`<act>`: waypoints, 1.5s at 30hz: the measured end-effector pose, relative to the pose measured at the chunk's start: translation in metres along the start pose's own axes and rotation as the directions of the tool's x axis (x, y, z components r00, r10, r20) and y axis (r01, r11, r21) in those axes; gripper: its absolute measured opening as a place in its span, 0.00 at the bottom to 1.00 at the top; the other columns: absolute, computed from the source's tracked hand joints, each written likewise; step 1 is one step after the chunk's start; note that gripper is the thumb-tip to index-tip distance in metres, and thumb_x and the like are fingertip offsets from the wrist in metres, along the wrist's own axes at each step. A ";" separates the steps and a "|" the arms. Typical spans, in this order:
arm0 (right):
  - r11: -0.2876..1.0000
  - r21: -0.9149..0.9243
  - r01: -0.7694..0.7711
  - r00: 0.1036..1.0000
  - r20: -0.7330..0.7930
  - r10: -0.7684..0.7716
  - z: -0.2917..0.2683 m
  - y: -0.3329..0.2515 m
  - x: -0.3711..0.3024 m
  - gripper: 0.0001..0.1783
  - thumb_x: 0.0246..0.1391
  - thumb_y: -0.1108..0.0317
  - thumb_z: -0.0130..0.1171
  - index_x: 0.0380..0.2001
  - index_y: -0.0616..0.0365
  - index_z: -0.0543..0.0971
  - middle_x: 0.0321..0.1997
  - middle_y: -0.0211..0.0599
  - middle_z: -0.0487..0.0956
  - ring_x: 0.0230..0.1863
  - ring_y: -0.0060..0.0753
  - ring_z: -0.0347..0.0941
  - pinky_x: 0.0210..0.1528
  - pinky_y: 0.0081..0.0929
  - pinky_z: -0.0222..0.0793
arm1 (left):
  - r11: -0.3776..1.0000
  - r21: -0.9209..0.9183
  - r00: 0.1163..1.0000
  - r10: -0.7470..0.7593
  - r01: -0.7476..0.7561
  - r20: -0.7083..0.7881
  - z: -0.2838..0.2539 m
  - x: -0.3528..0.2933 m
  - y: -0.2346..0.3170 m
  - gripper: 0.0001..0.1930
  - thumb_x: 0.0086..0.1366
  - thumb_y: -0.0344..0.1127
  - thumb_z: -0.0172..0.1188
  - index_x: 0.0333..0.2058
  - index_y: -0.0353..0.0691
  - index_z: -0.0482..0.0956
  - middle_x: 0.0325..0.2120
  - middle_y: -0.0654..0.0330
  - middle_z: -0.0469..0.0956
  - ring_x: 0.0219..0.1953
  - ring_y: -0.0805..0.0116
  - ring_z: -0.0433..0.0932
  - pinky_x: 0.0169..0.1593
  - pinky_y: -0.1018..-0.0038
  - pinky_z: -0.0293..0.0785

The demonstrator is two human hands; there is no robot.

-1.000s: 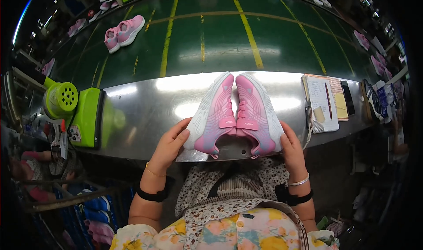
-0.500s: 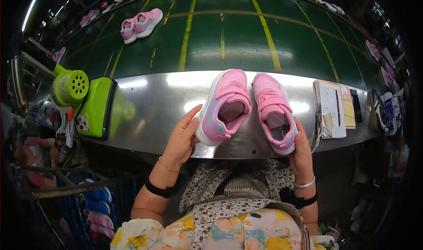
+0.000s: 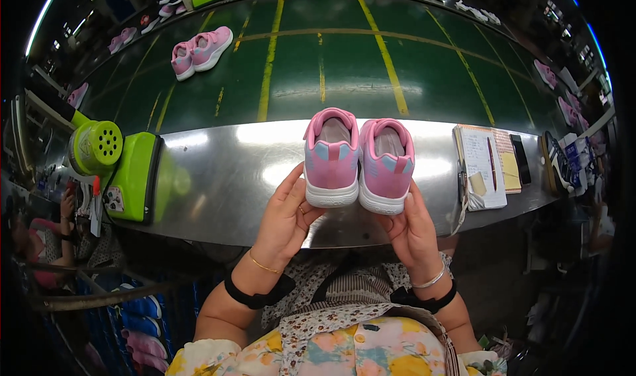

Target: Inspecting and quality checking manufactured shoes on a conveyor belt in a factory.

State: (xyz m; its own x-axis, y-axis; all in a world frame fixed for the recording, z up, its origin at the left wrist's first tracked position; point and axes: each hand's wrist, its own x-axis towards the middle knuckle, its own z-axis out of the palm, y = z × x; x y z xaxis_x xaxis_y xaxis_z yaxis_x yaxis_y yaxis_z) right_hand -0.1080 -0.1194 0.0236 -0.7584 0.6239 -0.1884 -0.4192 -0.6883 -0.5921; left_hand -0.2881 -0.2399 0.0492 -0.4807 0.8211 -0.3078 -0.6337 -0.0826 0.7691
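Note:
Two pink children's sneakers with white soles and light-blue heel patches are held side by side over the metal worktop, heels turned toward me. My left hand is closed on the left sneaker, its thumb at the sole's outer edge and fingers reaching under the heel. With my right hand I grip the right sneaker low at its heel and outer side. The two shoes touch or nearly touch along their inner sides. Their toes are hidden behind the collars.
Beyond the worktop runs a green conveyor belt with yellow lines, carrying another pink pair. A lime-green machine stands left. To the right lie a notebook with a pen and a dark phone. Shoes fill a rack lower left.
Both sneakers have come together and tipped, so their heels and backs now face me instead of their tops. My right hand has moved left with its shoe.

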 end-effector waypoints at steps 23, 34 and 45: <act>0.933 -0.357 0.045 0.993 -0.082 -0.080 -0.028 0.001 0.007 0.30 0.63 0.68 0.47 0.65 0.58 0.52 0.58 0.43 0.66 0.51 0.32 0.71 0.50 0.25 0.69 | -0.097 0.959 0.795 0.540 -0.266 0.276 -0.004 -0.002 0.008 0.29 0.53 0.33 0.65 0.55 0.44 0.68 0.48 0.55 0.71 0.49 0.61 0.71 0.48 0.65 0.71; 0.437 -0.875 0.207 0.859 -0.051 -0.510 -0.047 -0.003 -0.003 0.25 0.58 0.70 0.52 0.58 0.64 0.64 0.54 0.41 0.67 0.52 0.33 0.66 0.52 0.27 0.64 | -0.574 0.558 0.602 0.137 -0.599 0.787 0.013 0.008 0.006 0.16 0.43 0.33 0.68 0.34 0.49 0.78 0.36 0.70 0.76 0.45 0.68 0.70 0.58 0.60 0.53; 0.689 -0.580 0.434 0.898 0.336 -0.283 0.015 -0.021 -0.009 0.33 0.60 0.65 0.52 0.64 0.63 0.54 0.62 0.47 0.63 0.61 0.33 0.63 0.61 0.28 0.58 | -0.307 0.755 0.605 0.458 -0.580 0.651 0.059 -0.026 0.029 0.21 0.42 0.38 0.74 0.35 0.37 0.79 0.28 0.59 0.78 0.35 0.58 0.76 0.54 0.58 0.60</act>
State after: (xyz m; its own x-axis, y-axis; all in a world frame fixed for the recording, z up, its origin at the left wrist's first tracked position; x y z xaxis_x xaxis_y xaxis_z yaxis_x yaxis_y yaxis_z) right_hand -0.1004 -0.1163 0.0495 -0.7304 0.6309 0.2615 -0.3283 0.0114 -0.9445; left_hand -0.2584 -0.2299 0.1130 -0.1863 0.8271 0.5303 0.9307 -0.0243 0.3649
